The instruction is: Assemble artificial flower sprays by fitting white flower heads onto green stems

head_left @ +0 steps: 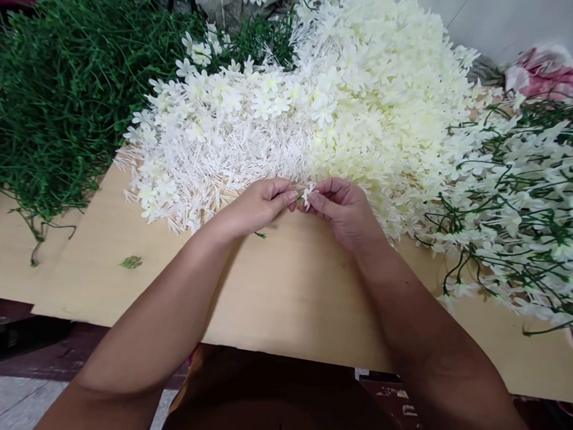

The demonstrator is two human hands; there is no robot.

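Over the middle of the table my left hand [262, 206] and my right hand [342, 210] meet, fingertips almost touching. A small white artificial flower [308, 193] is pinched in my right fingertips. My left thumb and forefinger are closed on a thin green stem, whose tip [260, 235] pokes out below the hand; most of it is hidden by the fingers. Just beyond my hands lie a heap of white spiky flower pieces [242, 147] and a heap of creamy yellow-white petals [374, 129].
Green plastic stems [71, 89] form a big pile at left. White flowers on green stems [532, 216] are heaped at right. A small green scrap [131, 262] lies on the tan tabletop [289, 295]. Pinkish cloth [549, 74] sits at the back right.
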